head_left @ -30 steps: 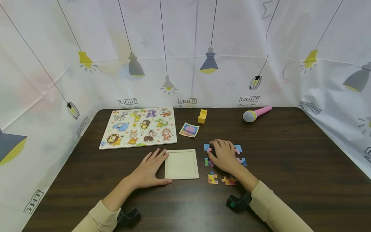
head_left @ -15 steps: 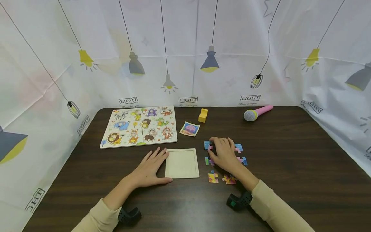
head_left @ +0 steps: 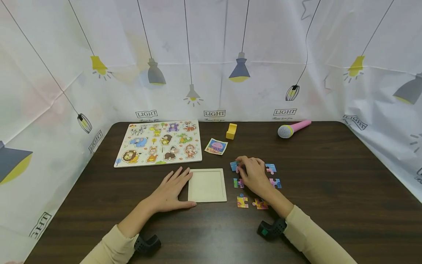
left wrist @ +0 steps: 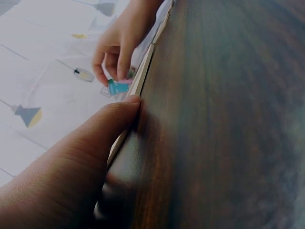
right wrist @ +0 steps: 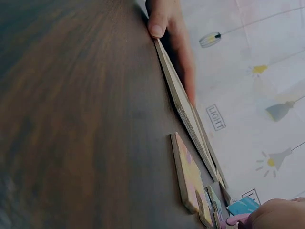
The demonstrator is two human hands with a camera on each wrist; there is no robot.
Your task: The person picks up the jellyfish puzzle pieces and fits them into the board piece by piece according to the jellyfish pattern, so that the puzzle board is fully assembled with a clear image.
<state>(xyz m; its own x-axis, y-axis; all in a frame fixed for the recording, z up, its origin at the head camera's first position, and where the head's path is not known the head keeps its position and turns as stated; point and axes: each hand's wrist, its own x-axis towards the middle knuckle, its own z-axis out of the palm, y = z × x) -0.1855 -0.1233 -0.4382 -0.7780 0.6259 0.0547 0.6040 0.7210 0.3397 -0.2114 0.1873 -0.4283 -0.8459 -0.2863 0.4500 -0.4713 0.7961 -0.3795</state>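
Note:
My left hand (head_left: 169, 194) lies spread at the left side of a square wooden puzzle tray (head_left: 207, 186), thumb at its near corner and fingertips at its far corner. In the left wrist view the thumb (left wrist: 107, 121) rests against the tray's edge. With thumb and fingers my right hand (head_left: 255, 178) pinches a blue and pink jigsaw piece (head_left: 233, 166), its blue part tilted up in the left wrist view (left wrist: 116, 87). Around that hand lie other jigsaw pieces: a blue one (head_left: 271, 168), a green and pink one (head_left: 236, 183), a yellow one (head_left: 242, 201) and an orange one (head_left: 261, 204).
An animal peg puzzle board (head_left: 158, 143) lies at the back left. Beside it are a jellyfish picture card (head_left: 216, 146) and a small yellow block (head_left: 231, 131). A pink toy microphone (head_left: 293, 129) lies at the back right, before the printed curtain (head_left: 211, 55).
The blue and pink jigsaw piece has shifted slightly left and tilted in my right hand's pinch. That hand's fingers have drawn closer together. My left hand stays on the tray.

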